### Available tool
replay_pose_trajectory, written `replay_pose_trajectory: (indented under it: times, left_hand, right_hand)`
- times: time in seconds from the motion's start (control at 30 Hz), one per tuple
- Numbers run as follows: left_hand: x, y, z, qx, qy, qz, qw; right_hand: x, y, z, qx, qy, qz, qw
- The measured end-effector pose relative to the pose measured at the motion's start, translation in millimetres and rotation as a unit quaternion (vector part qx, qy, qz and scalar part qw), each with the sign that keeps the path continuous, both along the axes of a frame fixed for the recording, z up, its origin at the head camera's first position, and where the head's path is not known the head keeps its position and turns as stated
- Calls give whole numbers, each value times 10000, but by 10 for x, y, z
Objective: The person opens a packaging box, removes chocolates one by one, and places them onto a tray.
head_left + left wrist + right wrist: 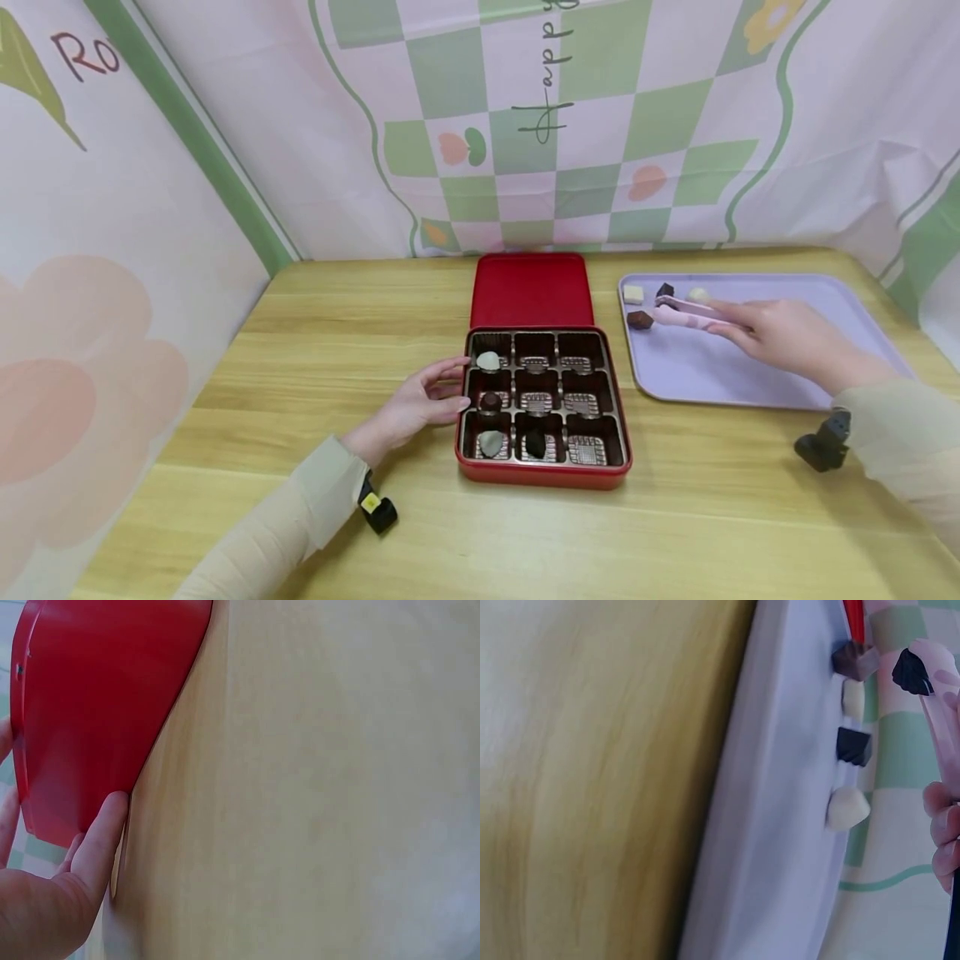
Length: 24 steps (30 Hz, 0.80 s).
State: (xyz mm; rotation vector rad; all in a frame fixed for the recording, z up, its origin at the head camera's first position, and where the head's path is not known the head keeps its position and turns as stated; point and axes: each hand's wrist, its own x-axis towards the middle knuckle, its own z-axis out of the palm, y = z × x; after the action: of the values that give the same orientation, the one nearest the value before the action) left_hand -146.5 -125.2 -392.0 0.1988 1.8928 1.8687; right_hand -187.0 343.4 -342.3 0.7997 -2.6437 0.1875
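My right hand (787, 337) holds pink tongs (693, 315) over the lilac tray (720, 379). In the right wrist view a dark chocolate (911, 673) sits between the tong tips, raised off the tray. Below lie a white square chocolate (633, 294), a black one (665, 290), a round white one (698, 295) and a brown one (640, 320). My left hand (420, 396) touches the left side of a red tin (543, 475), its thumb laid along the wall and other fingers at the rim. Chocolates fill the tin's left column, and a dark one (536, 443) sits front middle.
The tin's red lid (532, 290) lies behind it, towards the checked cloth backdrop (592, 150). Wooden table (315, 333) surrounds the tin, and the tray stands on its right. Black wrist cameras (378, 515) hang under both forearms.
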Motion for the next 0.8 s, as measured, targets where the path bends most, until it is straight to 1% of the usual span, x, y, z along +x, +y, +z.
replay_pose_trajectory:
  times: [0.1,0.4,0.6,0.8]
  left_hand:
    - [-4,3,0,1,-9,21,10000]
    - [-3,4,-1,-40,1,8,10000]
    - [-12,11,1,-31,-16,22,10000]
    - [-11,11,0,-18,-3,20,10000]
  right_hand:
    - [-24,25,-23,66,-169,-107,9998]
    - [-107,82,-117,131,-539,-194,9983]
    - [-151,96,-177,147,-744,-252,9968]
    - [-181,115,-222,223,-910,-416,9947]
